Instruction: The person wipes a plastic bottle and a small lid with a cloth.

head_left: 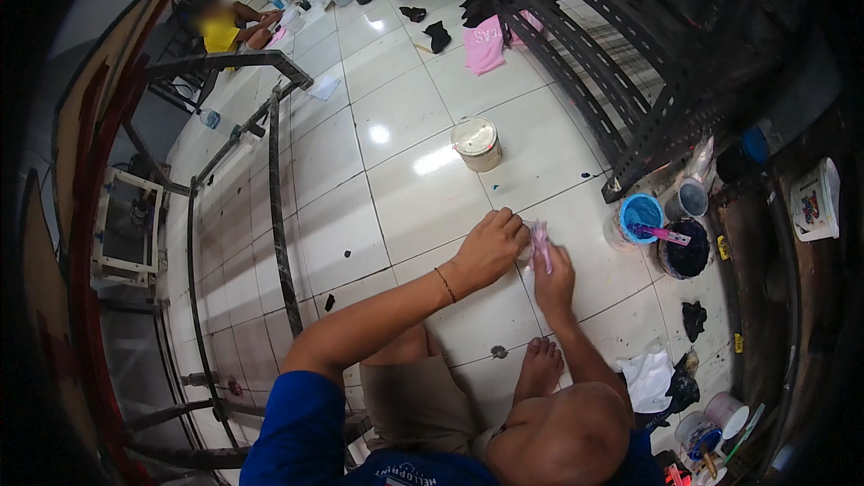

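Observation:
My left hand (493, 247) and my right hand (553, 281) are close together in front of me, over the tiled floor. The fingers of my right hand are closed on a crumpled pale pink cloth (540, 247). My left hand is curled, its knuckles up, right beside the cloth; a small pale thing shows at its fingertips, too hidden to name. Beyond my hands stands a round cream tub (477, 146) with its lid on. Right of them is a tub of blue paint (641, 214), with a pink-handled tool (664, 235) lying across its rim.
A dark paint pot (686, 252) and a grey cup (691, 198) stand near the blue tub. Black metal shelving (576, 54) rises at the right, a metal frame (281, 207) at the left. Pink fabric (484, 47) lies farther off. A person in yellow (219, 34) sits at the far left.

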Demonstrator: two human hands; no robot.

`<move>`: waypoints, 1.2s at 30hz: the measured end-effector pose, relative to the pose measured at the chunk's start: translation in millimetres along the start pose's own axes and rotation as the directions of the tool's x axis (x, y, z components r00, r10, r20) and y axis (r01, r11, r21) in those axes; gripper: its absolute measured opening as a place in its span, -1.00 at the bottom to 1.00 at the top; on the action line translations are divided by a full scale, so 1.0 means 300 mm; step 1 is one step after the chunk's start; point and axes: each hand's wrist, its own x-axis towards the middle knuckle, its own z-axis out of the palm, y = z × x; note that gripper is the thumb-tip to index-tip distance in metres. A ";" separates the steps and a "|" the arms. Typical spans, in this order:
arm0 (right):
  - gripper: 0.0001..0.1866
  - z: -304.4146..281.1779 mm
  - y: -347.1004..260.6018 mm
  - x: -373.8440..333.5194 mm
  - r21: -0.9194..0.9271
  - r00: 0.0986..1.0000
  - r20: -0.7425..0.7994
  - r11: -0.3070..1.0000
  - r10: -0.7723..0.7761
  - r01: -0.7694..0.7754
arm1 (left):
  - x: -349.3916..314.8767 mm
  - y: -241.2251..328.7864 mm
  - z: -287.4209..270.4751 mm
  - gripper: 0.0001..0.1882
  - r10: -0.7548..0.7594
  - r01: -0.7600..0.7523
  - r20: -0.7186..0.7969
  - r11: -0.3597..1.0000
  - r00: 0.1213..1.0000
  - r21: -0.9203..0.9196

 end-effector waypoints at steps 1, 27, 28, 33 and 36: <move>-0.66 0.025 0.013 -0.036 0.044 0.998 0.000 0.997 0.066 -0.066 | -0.010 0.003 -0.001 -0.88 -0.034 0.034 0.003 0.999 0.999 -0.001; -0.79 0.100 -0.055 -0.097 0.246 0.999 0.030 0.969 0.019 -0.025 | 0.035 -0.047 0.120 -0.67 -0.765 0.617 0.064 0.464 0.641 -0.636; -0.82 0.064 -0.093 -0.069 0.332 0.997 -0.078 0.943 0.022 0.005 | 0.036 -0.043 0.136 -0.66 -0.781 0.606 0.044 0.446 0.622 -0.659; -0.79 -0.003 -0.108 0.142 0.139 0.977 -0.141 0.974 -0.160 0.179 | 0.069 0.012 0.169 -0.63 -0.806 0.614 -0.051 0.488 0.590 -0.620; -0.78 0.042 -0.100 0.054 -0.084 0.967 0.019 0.963 -0.256 0.256 | 0.018 -0.049 0.199 -0.63 -0.857 0.578 0.021 0.329 0.515 -0.747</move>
